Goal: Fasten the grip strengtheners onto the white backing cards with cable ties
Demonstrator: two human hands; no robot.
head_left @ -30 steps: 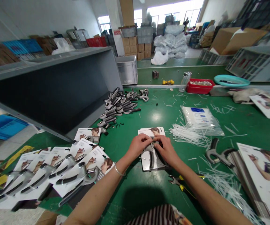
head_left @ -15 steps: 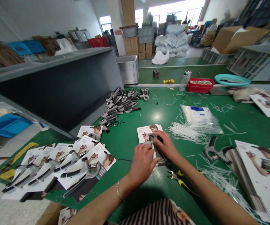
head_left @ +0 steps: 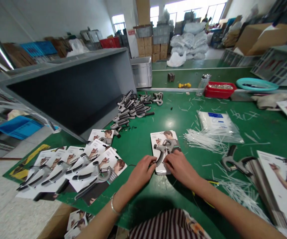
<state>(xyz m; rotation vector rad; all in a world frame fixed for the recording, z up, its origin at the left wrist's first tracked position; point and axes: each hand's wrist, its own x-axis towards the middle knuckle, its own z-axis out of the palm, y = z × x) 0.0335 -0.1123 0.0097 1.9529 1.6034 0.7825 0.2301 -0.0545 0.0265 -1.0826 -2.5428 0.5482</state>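
Note:
A grey and black hand gripper [head_left: 163,149] lies on a printed backing card [head_left: 157,138] on the green table [head_left: 143,136] in front of me. My left hand [head_left: 143,171] pinches the lower end of the gripper's left handle with curled fingers. My right hand [head_left: 180,166] rests on the card's lower right part, fingers bent down over the right handle. What the fingertips grip there is hidden. A silver bracelet circles my left wrist.
Finished cards with grippers [head_left: 83,167] fan out at the left. A heap of loose grippers [head_left: 133,108] lies further back, by a large grey bin [head_left: 66,89]. White cable ties [head_left: 203,139] and their bag [head_left: 219,121] lie right, beside one loose gripper [head_left: 234,161] and a card stack [head_left: 282,186].
Both hands slid from the upper part of the gripper down to the near end of the card. The gripper's spring end now shows uncovered. The pliers by my right forearm are now hidden.

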